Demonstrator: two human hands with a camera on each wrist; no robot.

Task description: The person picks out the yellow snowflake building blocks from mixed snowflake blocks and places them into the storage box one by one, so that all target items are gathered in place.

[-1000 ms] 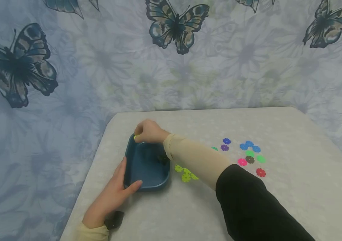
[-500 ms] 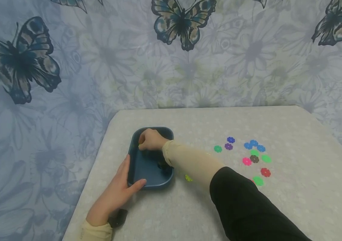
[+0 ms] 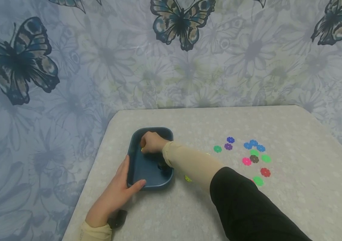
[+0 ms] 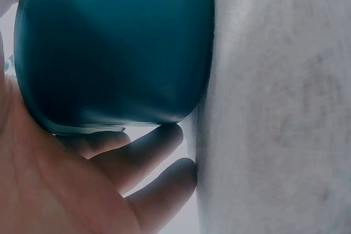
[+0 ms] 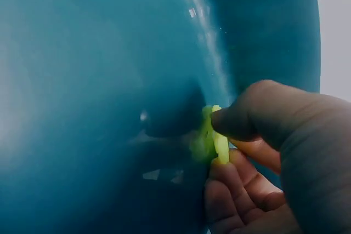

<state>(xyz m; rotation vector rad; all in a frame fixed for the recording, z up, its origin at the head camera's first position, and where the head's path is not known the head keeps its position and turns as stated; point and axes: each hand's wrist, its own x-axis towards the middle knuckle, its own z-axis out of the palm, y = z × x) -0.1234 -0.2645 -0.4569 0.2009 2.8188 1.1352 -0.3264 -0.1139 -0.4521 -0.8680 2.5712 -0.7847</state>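
In the head view, a blue rectangular tray [image 3: 151, 172] lies on the left part of the table. My left hand [image 3: 115, 194] holds its near left corner, fingers along the left side and thumb at the near rim. Inside the tray, my right hand [image 3: 154, 143] pinches a small yellow-green flower-shaped disc [image 5: 221, 141] between thumb and fingers. In the right wrist view the disc stands on edge close to the tray's glossy surface, where a blurred yellow-green shape, perhaps its reflection, shows beside it. The left wrist view has fingers [image 4: 164, 195] against the tray's outer side.
Several flower-shaped discs lie right of the tray, among them blue ones [image 3: 253, 143], a pink one [image 3: 246, 161], a red one [image 3: 265, 172] and a green one [image 3: 258, 181]. A yellow one [image 3: 188, 178] is partly behind my right forearm. Patterned fabric hangs behind the table.
My right hand has come from the tray's far left rim down and inward with the yellow-green disc. The left hand keeps its hold on the corner. The head view has shifted slightly.
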